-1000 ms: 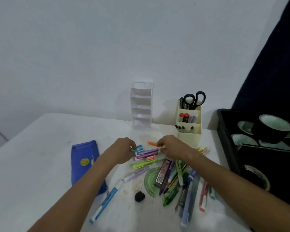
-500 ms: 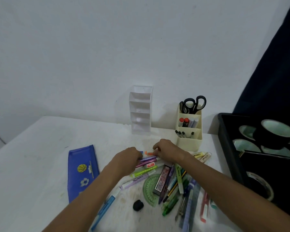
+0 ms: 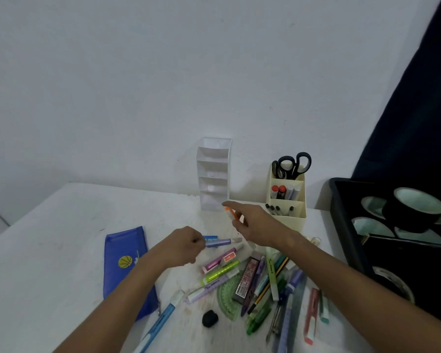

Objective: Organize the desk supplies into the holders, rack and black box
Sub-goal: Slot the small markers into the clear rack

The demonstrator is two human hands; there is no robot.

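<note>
White table (image 3: 61, 238) against a pale wall, dark curtain at rt. Left hand (image 3: 182, 247) pinches a purple marker (image 3: 220, 242); its label print is too blurry to read. Right hand (image 3: 255, 225) grasps an orange marker (image 3: 231, 212) just in front of the white rack (image 3: 214, 174), forefinger stretched toward it, most of the marker hidden by the fingers. Cream holder (image 3: 287, 200) has scissors (image 3: 292, 165) & pens. Black box (image 3: 341, 225) w/ tape rolls (image 3: 418, 207) is cut off at rt. Pile of pens (image 3: 252, 278) near centre; a red label there is unreadable. Blue pouch (image 3: 125, 263) shows a basketball print, no text legible
</note>
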